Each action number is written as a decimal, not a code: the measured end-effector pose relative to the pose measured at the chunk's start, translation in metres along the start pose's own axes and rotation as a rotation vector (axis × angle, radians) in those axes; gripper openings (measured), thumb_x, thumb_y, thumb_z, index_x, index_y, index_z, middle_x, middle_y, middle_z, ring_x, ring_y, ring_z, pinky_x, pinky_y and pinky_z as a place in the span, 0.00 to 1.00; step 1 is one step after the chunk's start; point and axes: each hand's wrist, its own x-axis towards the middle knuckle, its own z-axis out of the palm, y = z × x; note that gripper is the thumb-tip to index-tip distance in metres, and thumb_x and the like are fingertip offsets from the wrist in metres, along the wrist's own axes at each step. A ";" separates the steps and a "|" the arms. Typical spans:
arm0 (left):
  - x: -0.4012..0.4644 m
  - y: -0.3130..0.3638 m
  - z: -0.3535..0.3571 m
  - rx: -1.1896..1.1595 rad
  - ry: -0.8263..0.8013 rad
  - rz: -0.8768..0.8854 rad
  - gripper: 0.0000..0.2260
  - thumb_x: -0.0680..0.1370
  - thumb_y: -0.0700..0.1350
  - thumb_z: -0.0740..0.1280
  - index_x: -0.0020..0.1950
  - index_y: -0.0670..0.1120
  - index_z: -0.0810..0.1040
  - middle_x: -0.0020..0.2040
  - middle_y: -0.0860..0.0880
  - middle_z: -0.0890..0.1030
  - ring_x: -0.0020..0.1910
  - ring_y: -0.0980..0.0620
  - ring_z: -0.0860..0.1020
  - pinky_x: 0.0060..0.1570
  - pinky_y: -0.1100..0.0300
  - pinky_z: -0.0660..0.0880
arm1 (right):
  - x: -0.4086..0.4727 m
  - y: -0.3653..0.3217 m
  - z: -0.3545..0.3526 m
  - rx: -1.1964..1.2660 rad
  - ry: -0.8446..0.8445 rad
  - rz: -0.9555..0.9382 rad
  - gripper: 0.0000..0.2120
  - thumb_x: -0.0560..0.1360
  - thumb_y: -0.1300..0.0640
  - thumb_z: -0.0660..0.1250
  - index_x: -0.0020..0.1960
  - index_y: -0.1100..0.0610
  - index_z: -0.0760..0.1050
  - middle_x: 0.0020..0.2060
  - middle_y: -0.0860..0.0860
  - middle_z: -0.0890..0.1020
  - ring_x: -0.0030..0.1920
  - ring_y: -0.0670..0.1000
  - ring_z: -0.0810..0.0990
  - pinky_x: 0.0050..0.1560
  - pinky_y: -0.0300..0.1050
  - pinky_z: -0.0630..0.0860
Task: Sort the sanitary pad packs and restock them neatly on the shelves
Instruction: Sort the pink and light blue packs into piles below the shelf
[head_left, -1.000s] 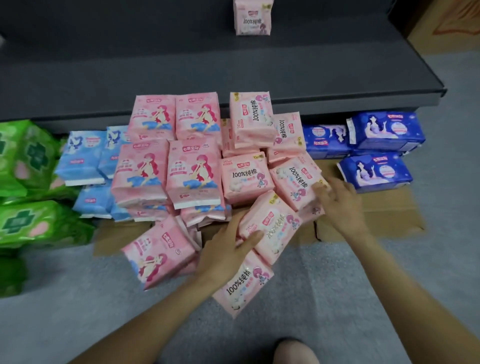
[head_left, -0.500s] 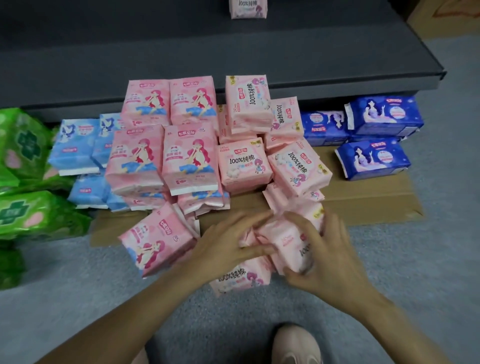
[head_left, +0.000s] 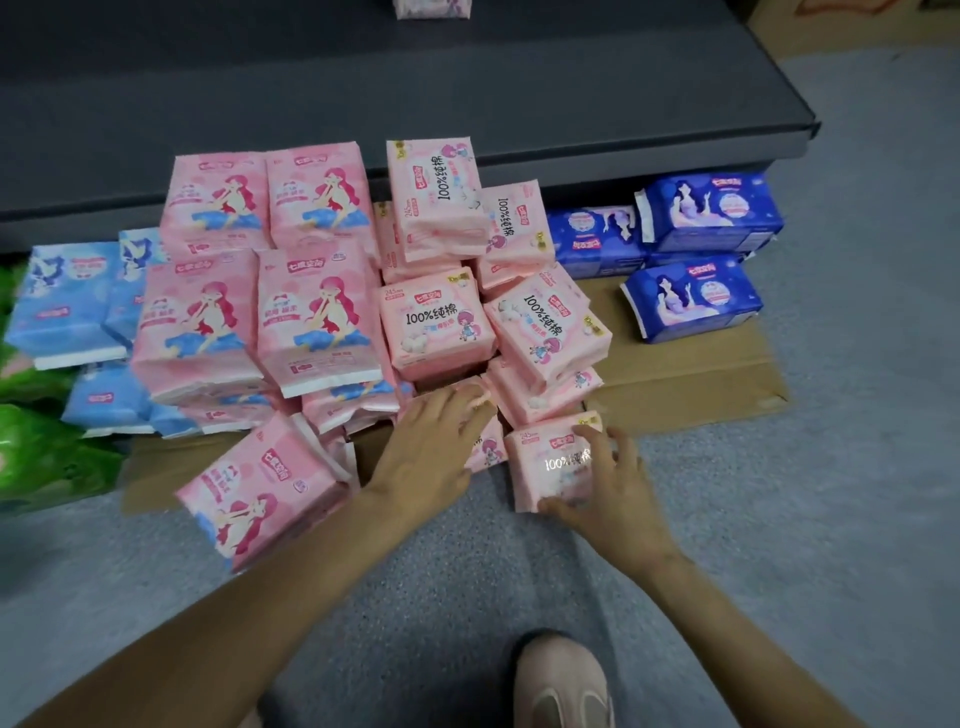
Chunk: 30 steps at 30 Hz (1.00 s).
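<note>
Seen from the person's head, looking down: two bare forearms reach forward over grey carpet toward a heap of sanitary pad packs lying on flattened cardboard (head_left: 691, 374) in front of a low, dark grey shelf (head_left: 467, 98).

The left hand (head_left: 431, 457) lies palm down with its fingers straight and slightly spread, resting on a small pale pink pack (head_left: 485, 449) that is mostly hidden beneath it. The left arm runs in from the lower left corner.

The right hand (head_left: 610, 493) grips another small pink pack (head_left: 556, 462) at the near edge of the cardboard, thumb curled along its near edge and fingers bent over its right side. This pack sits just beside the one under the left hand.

Behind the hands, more small pink packs (head_left: 436, 322) are piled loosely. To their left stand larger pink packs (head_left: 317, 317) showing a red-haired figure; one of these (head_left: 260, 488) lies tilted near the left wrist. Light blue packs (head_left: 67, 296) and green packs (head_left: 41, 457) lie further left, dark blue packs (head_left: 696, 301) to the right. One pack (head_left: 434, 8) sits far back on the shelf. A pink shoe (head_left: 563, 680) shows at the bottom.
</note>
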 end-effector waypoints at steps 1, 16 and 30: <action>0.001 0.001 0.000 0.018 -0.046 -0.019 0.39 0.54 0.50 0.81 0.64 0.45 0.76 0.63 0.44 0.76 0.58 0.45 0.76 0.54 0.50 0.76 | 0.000 0.000 -0.001 -0.005 -0.014 0.009 0.42 0.66 0.45 0.76 0.73 0.51 0.59 0.69 0.54 0.60 0.64 0.59 0.66 0.60 0.54 0.72; 0.035 -0.010 -0.029 0.188 -0.169 0.095 0.20 0.66 0.41 0.74 0.57 0.45 0.78 0.51 0.46 0.80 0.46 0.47 0.79 0.36 0.55 0.78 | 0.020 -0.018 -0.083 -0.158 0.239 -0.385 0.10 0.70 0.54 0.72 0.51 0.53 0.79 0.45 0.49 0.82 0.38 0.54 0.82 0.29 0.44 0.75; 0.152 -0.125 -0.215 -0.059 0.331 -0.076 0.13 0.78 0.49 0.60 0.61 0.50 0.77 0.51 0.53 0.82 0.50 0.48 0.78 0.51 0.57 0.71 | 0.187 -0.121 -0.258 -0.151 0.163 -0.589 0.13 0.75 0.55 0.66 0.59 0.52 0.76 0.52 0.48 0.82 0.52 0.53 0.80 0.51 0.51 0.76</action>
